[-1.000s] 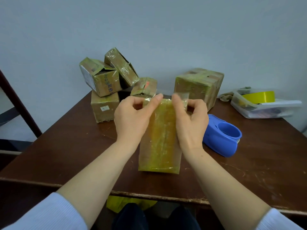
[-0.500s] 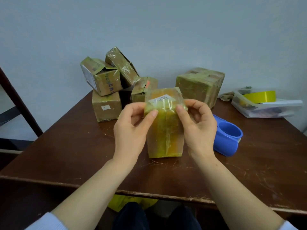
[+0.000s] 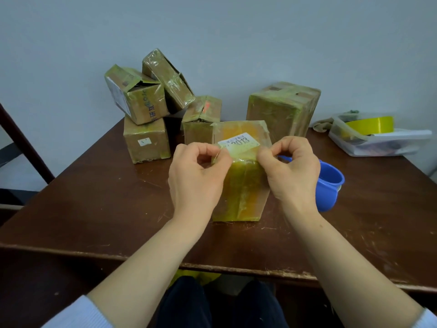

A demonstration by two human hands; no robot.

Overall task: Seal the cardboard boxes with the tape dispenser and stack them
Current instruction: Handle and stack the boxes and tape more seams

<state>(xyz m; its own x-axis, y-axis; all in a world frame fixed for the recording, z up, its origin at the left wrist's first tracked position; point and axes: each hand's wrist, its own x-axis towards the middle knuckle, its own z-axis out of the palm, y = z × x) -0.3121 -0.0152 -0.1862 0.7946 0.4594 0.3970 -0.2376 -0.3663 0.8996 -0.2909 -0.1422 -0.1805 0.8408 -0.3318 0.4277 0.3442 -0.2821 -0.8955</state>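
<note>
Two hands work at the upper front edge of the cardboard box (image 3: 243, 192), which stands upright at mid-tabletop (image 3: 106, 197). Left hand (image 3: 196, 178) grip: thumb and forefinger clamped on what appears to be a clear tape strip (image 3: 243, 154) at the left corner. Right hand (image 3: 290, 171) grip: clamped likewise at the right corner. The blue tape dispenser (image 3: 329, 185) sits just behind the right hand.

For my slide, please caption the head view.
Left hand and right hand pinch tape at the top of an upright cardboard box; blue tape dispenser beside it.
</note>
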